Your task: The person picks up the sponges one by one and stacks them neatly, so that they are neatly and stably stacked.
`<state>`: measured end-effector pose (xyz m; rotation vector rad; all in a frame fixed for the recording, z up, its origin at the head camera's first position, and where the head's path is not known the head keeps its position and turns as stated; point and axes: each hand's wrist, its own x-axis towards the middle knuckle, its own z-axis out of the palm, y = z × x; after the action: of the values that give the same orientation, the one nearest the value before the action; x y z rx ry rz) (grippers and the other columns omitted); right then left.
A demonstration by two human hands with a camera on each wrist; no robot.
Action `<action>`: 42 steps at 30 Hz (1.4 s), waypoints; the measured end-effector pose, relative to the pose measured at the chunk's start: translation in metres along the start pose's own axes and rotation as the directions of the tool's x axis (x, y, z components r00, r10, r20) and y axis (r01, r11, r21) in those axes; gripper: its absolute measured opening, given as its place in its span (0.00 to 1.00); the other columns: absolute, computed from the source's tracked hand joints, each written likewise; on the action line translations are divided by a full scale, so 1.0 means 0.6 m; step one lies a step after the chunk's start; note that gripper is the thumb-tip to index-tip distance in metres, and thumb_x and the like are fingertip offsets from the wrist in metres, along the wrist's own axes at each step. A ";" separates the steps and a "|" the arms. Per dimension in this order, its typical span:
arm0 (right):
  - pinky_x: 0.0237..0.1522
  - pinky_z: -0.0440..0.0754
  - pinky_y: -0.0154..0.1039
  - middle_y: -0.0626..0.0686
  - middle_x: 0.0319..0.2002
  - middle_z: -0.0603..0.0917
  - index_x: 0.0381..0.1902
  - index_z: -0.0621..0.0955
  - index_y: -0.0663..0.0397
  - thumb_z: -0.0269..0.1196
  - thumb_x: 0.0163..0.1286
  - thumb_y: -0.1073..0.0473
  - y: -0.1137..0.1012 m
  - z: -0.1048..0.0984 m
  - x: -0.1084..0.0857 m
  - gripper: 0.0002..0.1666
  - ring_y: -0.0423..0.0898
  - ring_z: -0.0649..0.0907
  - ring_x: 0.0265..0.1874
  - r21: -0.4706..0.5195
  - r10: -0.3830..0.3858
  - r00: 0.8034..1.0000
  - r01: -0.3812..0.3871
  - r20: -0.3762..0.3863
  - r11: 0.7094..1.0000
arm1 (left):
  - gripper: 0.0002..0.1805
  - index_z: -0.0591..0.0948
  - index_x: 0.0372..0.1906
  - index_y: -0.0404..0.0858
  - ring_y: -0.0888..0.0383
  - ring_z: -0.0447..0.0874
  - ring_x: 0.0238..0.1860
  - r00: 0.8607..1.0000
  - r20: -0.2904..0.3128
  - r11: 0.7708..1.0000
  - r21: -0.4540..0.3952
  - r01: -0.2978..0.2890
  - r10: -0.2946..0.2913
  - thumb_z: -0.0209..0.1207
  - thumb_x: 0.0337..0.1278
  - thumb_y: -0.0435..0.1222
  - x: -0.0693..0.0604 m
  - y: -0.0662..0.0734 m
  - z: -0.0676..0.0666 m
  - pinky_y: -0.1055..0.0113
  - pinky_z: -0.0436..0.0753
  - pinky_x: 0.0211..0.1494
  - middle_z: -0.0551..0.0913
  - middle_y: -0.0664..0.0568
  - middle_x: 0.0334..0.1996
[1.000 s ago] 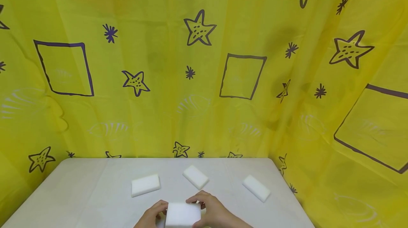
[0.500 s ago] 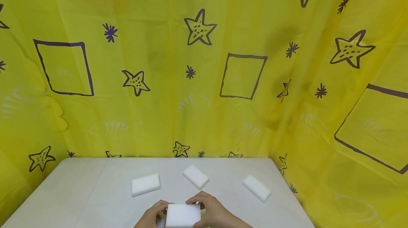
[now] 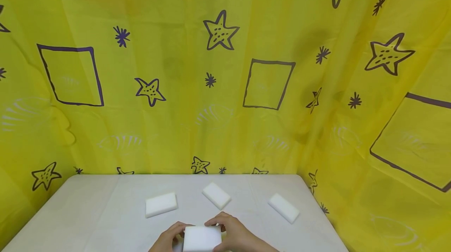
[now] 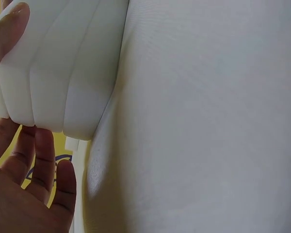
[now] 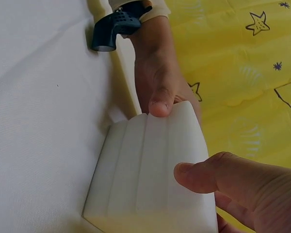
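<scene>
A stack of several white sponge blocks (image 3: 202,239) stands on the table at the bottom of the head view. My left hand (image 3: 168,238) grips its left side, and my right hand (image 3: 237,234) grips its right side. In the left wrist view, the thumb lies on the near face of the layered sponges (image 4: 63,68), while the left fingers (image 4: 43,160) touch the far face. The right wrist view shows my right thumb (image 5: 199,177) pressing the uppermost sponge, its fingers partly hidden behind the stack. The left thumb (image 5: 161,108) touches the stack's other end.
Three loose white sponges lie farther back: one at left (image 3: 161,205), one in the middle (image 3: 216,195), one at right (image 3: 283,207). A white-covered table (image 3: 95,213) bears everything. Yellow curtains (image 3: 183,126) with starfish drawings enclose the back and sides.
The stack's top edge sits very slightly lower in the head view than a second ago. Both hands keep the same hold, and the loose sponges have not moved.
</scene>
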<state>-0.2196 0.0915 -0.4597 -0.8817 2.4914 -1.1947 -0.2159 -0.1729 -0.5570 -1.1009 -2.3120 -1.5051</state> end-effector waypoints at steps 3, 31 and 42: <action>0.40 0.75 0.32 0.42 0.44 0.79 0.51 0.84 0.52 0.78 0.45 0.67 0.001 0.001 0.000 0.32 0.34 0.72 0.36 0.000 0.002 1.000 -0.002 -0.002 1.000 | 0.33 0.77 0.59 0.36 0.72 0.72 0.43 1.000 0.002 1.000 0.004 0.003 -0.003 0.76 0.45 0.38 0.000 0.001 -0.001 0.71 0.74 0.34 0.78 0.59 0.48; 0.39 0.72 0.31 0.41 0.45 0.77 0.52 0.84 0.50 0.78 0.46 0.66 -0.005 0.001 -0.003 0.31 0.35 0.71 0.37 0.052 0.045 0.999 -0.045 0.013 0.998 | 0.29 0.81 0.55 0.39 0.71 0.66 0.41 0.997 0.045 0.995 0.077 0.067 -0.070 0.74 0.46 0.43 0.037 0.052 -0.012 0.71 0.68 0.37 0.70 0.57 0.42; 0.44 0.76 0.34 0.43 0.47 0.78 0.54 0.83 0.52 0.78 0.48 0.65 0.004 -0.007 -0.011 0.32 0.34 0.72 0.40 0.076 -0.005 1.000 0.003 0.025 0.997 | 0.28 0.81 0.54 0.37 0.71 0.67 0.41 0.999 0.043 0.997 0.076 -0.004 0.001 0.76 0.44 0.38 0.036 0.036 -0.007 0.72 0.70 0.35 0.70 0.54 0.41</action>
<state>-0.2176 0.0993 -0.4591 -0.8768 2.4085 -1.2635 -0.2183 -0.1616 -0.5285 -1.1268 -2.3741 -1.3929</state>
